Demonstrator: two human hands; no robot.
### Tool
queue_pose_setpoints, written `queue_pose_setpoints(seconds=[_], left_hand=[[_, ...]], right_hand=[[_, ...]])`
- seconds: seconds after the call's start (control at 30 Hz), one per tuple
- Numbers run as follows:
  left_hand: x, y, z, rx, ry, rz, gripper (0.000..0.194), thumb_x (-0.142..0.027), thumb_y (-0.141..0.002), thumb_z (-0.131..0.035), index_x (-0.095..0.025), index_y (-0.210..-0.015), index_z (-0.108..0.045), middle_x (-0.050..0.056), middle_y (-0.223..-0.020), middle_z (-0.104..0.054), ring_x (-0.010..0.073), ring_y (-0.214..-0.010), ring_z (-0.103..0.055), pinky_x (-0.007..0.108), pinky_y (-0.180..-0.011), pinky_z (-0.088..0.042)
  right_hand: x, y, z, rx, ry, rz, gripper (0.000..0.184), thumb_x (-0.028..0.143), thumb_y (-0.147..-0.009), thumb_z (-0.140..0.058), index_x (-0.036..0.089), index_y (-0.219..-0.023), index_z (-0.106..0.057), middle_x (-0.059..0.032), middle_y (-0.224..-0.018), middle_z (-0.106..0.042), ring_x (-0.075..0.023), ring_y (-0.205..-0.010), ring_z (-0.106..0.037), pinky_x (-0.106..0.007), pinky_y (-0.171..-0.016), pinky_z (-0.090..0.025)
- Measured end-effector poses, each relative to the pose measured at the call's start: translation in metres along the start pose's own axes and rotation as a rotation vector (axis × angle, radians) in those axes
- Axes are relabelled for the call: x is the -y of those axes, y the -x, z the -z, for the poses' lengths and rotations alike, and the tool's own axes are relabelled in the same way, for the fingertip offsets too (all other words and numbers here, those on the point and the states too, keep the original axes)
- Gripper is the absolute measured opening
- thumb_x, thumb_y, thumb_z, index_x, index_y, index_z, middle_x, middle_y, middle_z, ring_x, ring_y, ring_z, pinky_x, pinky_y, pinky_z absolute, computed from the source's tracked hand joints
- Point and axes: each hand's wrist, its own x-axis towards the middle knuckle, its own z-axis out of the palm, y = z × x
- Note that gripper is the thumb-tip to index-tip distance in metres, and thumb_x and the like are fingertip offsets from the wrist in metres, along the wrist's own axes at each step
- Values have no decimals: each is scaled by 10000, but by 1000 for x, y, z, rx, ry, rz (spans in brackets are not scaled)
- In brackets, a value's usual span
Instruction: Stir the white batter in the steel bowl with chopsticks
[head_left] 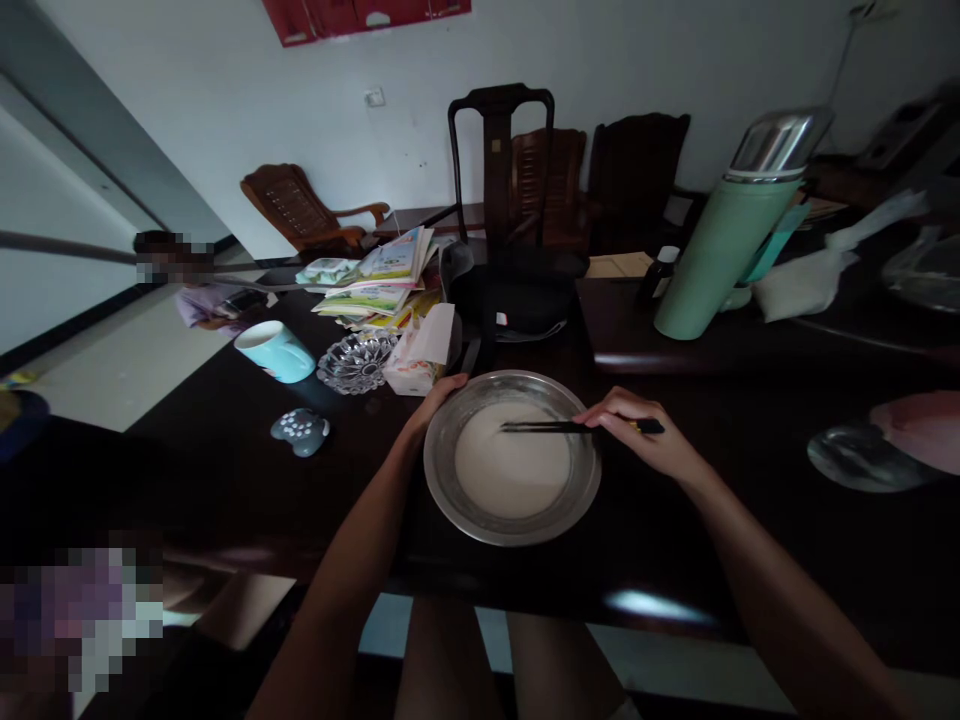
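Observation:
A round metal bowl (585, 485) with pale white batter in it stands on the dark wooden table (225, 470) in front of me. My left hand (435, 395) grips the bowl's far left rim, fingers curled over the edge. My right hand (641, 432) is closed on a pair of dark chopsticks (540, 427), held level over the bowl with their tips above the batter near its middle.
Left of the bowl lie a tissue box (420, 352), a cut-glass dish (356, 362), a light blue mug (276, 351) and a small grey toy (301, 431). Books (382, 275) are piled behind. A green thermos (724, 245), white bags and dark chairs stand at the back right.

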Motion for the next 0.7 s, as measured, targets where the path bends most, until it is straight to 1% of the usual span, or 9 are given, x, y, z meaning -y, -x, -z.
queue_pose_setpoints(seconds=[0.07,0.13,0.2,0.27,0.33,0.4,0.5,0.6,0.7], left_hand=[[-1,1,-1,-3,-15,-27,199,-362,-704,-695,-186,-672,-607,-28,-618,-608,112,-550,-532,228,-526,-393],[-2,2,-3,11,-21,-35,210,-362,-691,-703,-184,-654,-597,-30,-604,-598,106,-536,-517,224,-519,-384],[-2,3,-4,32,-7,-33,224,-359,-677,-709,-184,-631,-576,-31,-585,-582,103,-518,-502,225,-511,-377],[-3,3,-5,41,4,-24,231,-364,-677,-708,-185,-629,-570,-26,-581,-579,107,-517,-503,232,-513,-379],[-3,4,-5,42,2,-26,233,-372,-688,-703,-186,-636,-572,-24,-581,-575,111,-522,-507,237,-516,-379],[-2,2,-4,46,-9,-44,238,-376,-688,-705,-187,-636,-570,-28,-579,-566,106,-520,-497,234,-509,-374],[-2,-1,-2,52,-28,-62,255,-366,-658,-724,-190,-606,-547,-39,-559,-540,93,-501,-468,225,-490,-364],[-1,-3,0,58,-30,-69,240,-360,-668,-720,-197,-614,-552,-34,-557,-548,102,-514,-484,227,-494,-374],[0,-2,0,53,-12,-44,206,-374,-688,-707,-200,-673,-599,-18,-589,-596,125,-548,-533,239,-515,-402]], right_hand=[[-1,1,4,-83,-17,-31,279,430,-940,-576,251,-796,-736,-51,-856,-769,-225,-826,-695,-382,-777,-518],[-1,3,7,-110,-75,-57,347,440,-955,-546,240,-732,-721,-45,-774,-749,-214,-764,-700,-362,-739,-518],[1,3,5,-63,-113,-49,380,455,-960,-528,236,-715,-719,-46,-748,-743,-209,-735,-693,-355,-714,-520],[2,2,0,6,-82,-19,338,459,-948,-548,245,-771,-740,-53,-809,-764,-218,-777,-685,-368,-731,-522],[2,0,-3,22,-20,4,273,452,-929,-585,258,-837,-754,-56,-886,-778,-230,-833,-677,-388,-769,-521],[0,0,0,-37,2,-10,258,444,-924,-597,260,-831,-753,-54,-890,-778,-233,-845,-680,-392,-787,-517],[1,2,7,-126,-79,-66,347,453,-941,-565,239,-717,-723,-43,-764,-746,-213,-751,-694,-361,-746,-521],[4,3,5,-56,-144,-52,390,471,-949,-542,230,-694,-711,-43,-723,-731,-206,-703,-688,-346,-691,-522],[4,1,-4,24,-61,17,304,444,-938,-575,240,-791,-747,-58,-818,-766,-216,-773,-673,-360,-719,-519]])
